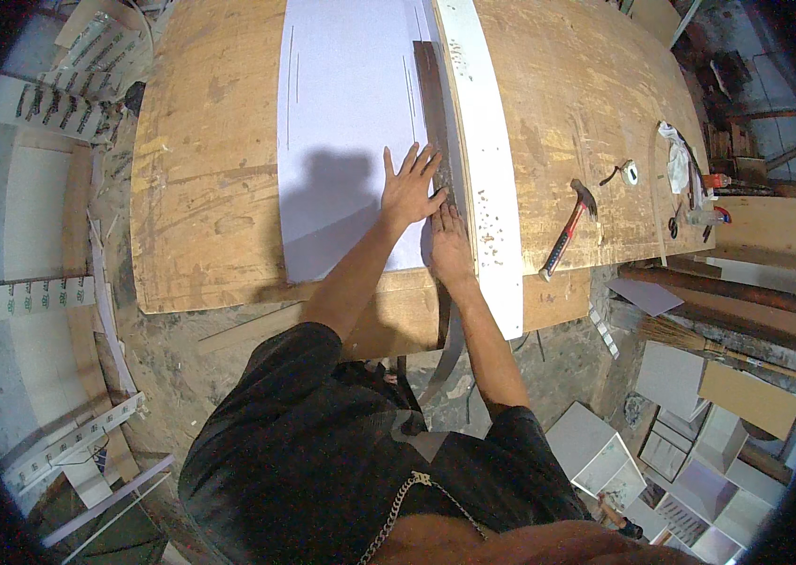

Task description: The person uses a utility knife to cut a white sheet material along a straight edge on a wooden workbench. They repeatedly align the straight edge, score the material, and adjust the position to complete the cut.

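The left hand [406, 196], fingers spread, and right hand [451, 252], fingers together, lie flat, gripping nothing visible, at the dark strip [428, 85] along the right side of the white sheet [351, 113]. Even palm pressure should keep it straight beside the white board [487, 169].

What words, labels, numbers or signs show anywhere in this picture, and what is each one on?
White board, upper left: black slanted print, too blurred to read.
White strip, left: green print, too small to read.
Tape measure: any markings too small to read.
Pale panel, centre: thin dark lines, no readable letters.
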Tool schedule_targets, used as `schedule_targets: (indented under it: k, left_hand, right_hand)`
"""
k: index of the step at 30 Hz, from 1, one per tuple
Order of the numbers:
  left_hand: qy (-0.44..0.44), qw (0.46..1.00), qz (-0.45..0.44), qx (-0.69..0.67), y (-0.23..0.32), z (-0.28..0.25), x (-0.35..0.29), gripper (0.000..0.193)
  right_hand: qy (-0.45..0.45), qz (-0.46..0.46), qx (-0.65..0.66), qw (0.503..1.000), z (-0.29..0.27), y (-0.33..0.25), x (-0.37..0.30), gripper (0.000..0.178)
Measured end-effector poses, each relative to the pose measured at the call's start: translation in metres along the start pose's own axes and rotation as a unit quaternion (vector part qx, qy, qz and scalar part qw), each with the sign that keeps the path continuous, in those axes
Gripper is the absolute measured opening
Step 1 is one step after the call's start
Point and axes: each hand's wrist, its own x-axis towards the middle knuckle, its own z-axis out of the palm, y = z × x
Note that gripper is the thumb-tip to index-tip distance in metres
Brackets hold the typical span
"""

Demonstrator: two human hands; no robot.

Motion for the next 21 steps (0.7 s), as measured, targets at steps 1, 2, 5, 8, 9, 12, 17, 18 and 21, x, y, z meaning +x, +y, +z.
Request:
schedule_targets:
  k: [1,2,5,8,9,12,17,18,21]
  left_hand:
    - [-0.002,1.0,0.0,0.001,0.0004,-0.0003,0.0002,0.075]
    - [-0.003,1.0,-0.001,0.002,0.0008,-0.0005,0.0004,0.075]
    - [0.002,1.0,0.001,0.005,-0.0004,-0.0001,-0.0007,0.071]
    - [-0.001,1.0,0.006,0.011,-0.0011,0.0012,-0.0005,0.065]
    - [0.017,1.0,0.009,0.008,-0.0019,0.003,-0.0008,0.062]
    - [0.055,0.998,0.017,0.001,-0.0026,0.0061,-0.0013,0.056]
    - [0.067,0.998,0.015,0.0,-0.0021,0.0058,-0.0014,0.053]
    - [0.069,0.997,0.016,0.001,-0.0019,0.0057,-0.0012,0.053]
    - [0.07,0.997,0.017,0.003,-0.0012,0.0044,-0.001,0.052]
  right_hand:
    - [0.002,0.001,0.003,1.0,0.0005,0.0005,-0.0001,0.078]
    - [0.005,0.001,0.005,1.0,0.0009,0.001,-0.0005,0.078]
    - [-0.001,0.004,0.007,1.0,-0.0024,-0.0007,0.0004,0.077]
    - [0.001,0.004,0.014,1.0,-0.0016,0.0005,0.0006,0.076]
    - [0.004,0.002,0.018,1.0,-0.001,0.0006,0.0011,0.075]
    - [0.01,0.001,0.016,1.0,0.0013,0.0007,0.0017,0.074]
    - [0.007,0.001,0.002,1.0,-0.0009,-0.0011,0.0028,0.07]
    - [0.006,0.0,0.0,1.0,-0.0022,-0.0013,0.0026,0.07]
    - [0.056,-0.018,-0.014,0.998,0.0025,0.0012,0.0017,0.048]
